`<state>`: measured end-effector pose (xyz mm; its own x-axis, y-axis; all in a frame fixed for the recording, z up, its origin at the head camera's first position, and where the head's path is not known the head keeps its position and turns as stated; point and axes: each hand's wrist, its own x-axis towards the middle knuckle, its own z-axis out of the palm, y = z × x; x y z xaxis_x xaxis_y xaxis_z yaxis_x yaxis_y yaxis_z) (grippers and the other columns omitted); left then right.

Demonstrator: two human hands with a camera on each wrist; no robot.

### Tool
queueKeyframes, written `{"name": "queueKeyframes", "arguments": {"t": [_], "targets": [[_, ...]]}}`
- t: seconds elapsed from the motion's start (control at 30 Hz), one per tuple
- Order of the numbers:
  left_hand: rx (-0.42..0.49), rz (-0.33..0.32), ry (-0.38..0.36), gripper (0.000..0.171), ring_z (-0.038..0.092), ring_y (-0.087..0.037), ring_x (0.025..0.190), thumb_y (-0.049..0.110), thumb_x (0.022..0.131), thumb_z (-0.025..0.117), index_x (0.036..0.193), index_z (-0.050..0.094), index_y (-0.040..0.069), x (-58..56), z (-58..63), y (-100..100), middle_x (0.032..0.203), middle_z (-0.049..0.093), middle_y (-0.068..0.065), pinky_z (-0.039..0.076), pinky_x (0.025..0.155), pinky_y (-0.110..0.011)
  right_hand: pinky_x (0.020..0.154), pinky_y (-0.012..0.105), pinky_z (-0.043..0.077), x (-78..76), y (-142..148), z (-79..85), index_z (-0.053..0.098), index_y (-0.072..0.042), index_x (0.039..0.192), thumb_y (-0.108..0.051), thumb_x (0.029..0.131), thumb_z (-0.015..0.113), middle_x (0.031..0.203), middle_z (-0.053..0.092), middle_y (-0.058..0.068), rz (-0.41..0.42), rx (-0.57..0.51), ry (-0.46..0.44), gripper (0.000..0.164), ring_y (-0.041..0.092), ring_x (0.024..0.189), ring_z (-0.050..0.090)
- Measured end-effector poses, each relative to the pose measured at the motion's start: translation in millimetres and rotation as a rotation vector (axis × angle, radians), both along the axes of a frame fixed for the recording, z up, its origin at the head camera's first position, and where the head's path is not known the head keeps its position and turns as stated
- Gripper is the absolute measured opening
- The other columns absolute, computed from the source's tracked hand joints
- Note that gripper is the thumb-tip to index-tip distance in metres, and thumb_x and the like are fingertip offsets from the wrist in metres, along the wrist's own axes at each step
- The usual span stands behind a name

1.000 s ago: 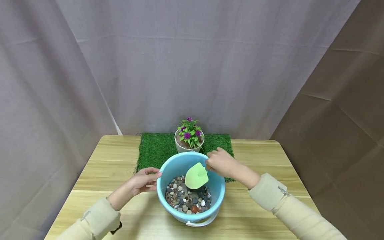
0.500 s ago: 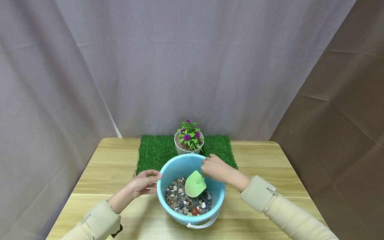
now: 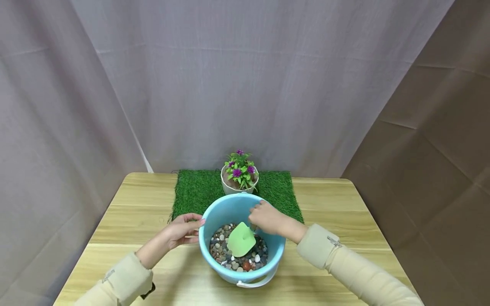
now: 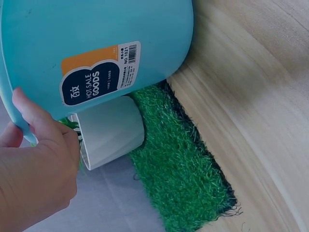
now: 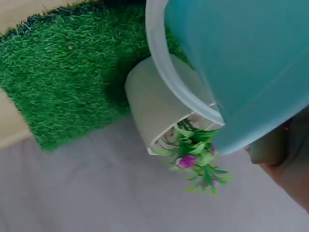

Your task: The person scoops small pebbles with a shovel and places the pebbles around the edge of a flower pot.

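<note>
A light blue bucket (image 3: 204,250) stands on the table, with many small mixed pebbles (image 3: 219,251) in its bottom. My left hand (image 3: 183,232) pinches the bucket's left rim, thumb on the outer side in the left wrist view. Over the bucket's right side, my right hand (image 3: 271,219) grips the handle of a light green toy shovel (image 3: 241,240). The shovel's blade hangs inside the bucket, tip down, overlapping the pebbles, and its handle is mostly hidden by the fingers. Only part of the right hand (image 5: 292,166) shows in the right wrist view, behind the bucket.
Behind the bucket, a white pot (image 3: 238,191) with a purple-flowered plant (image 3: 239,169) sits on a green turf mat (image 3: 195,189). The bucket's white handle (image 3: 257,282) hangs down at the front. Grey cloth (image 3: 245,85) closes off the wooden table's (image 3: 145,212) far side.
My right hand has moved left and down, bringing the shovel lower over the pebbles. The left hand keeps its place on the bucket's rim.
</note>
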<state>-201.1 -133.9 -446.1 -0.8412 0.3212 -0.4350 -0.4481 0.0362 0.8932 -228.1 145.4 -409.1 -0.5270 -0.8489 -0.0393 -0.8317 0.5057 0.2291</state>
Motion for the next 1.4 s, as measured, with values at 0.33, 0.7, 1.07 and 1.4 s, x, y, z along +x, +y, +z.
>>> {"name": "queueKeyframes", "arguments": {"t": [0.33, 0.7, 1.07, 1.4], "targets": [[-0.024, 0.013, 0.000, 0.033, 0.063, -0.006, 0.064, 0.017, 0.093, 0.060, 0.117, 0.049, -0.003, 0.1, 3.4, 0, 0.075, 0.063, 0.001, 0.062, 0.067, -0.024, 0.056, 0.018, 0.023, -8.6, -5, -1.7, 0.070, -0.018, 0.071, -0.015, 0.073, 0.075, 0.068, 0.061, -0.005, 0.009, -0.076, -0.042, 0.006, 0.009, 0.056, 0.043], [-0.049, 0.024, 0.011, 0.036, 0.063, -0.006, 0.065, 0.019, 0.092, 0.060, 0.119, 0.050, -0.003, -1.6, 2.3, 2, 0.076, 0.063, 0.001, 0.062, 0.067, -0.023, 0.073, 0.034, 0.052, -4.7, -8, -4.3, 0.065, -0.024, 0.061, -0.022, 0.080, 0.070, 0.074, 0.061, -0.005, 0.031, 0.102, 0.160, 0.019, 0.013, 0.068, 0.055], [-0.015, 0.033, -0.001, 0.036, 0.061, -0.004, 0.062, 0.017, 0.092, 0.061, 0.119, 0.049, -0.003, 1.2, 2.0, 0, 0.073, 0.062, 0.003, 0.062, 0.065, -0.021, 0.055, 0.023, 0.031, -0.5, -11, 1.4, 0.069, -0.023, 0.065, -0.023, 0.078, 0.072, 0.069, 0.060, -0.006, 0.024, 0.090, 0.087, 0.014, 0.010, 0.059, 0.049], [-0.036, 0.027, 0.001, 0.039, 0.063, -0.006, 0.065, 0.019, 0.092, 0.061, 0.122, 0.047, -0.004, 1.9, 4.2, 2, 0.077, 0.063, 0.000, 0.062, 0.067, -0.022, 0.057, 0.015, 0.017, 3.5, -10, -3.3, 0.064, -0.022, 0.070, -0.022, 0.076, 0.076, 0.066, 0.054, -0.009, 0.057, -0.101, -0.210, 0.013, 0.003, 0.060, 0.038]]}}
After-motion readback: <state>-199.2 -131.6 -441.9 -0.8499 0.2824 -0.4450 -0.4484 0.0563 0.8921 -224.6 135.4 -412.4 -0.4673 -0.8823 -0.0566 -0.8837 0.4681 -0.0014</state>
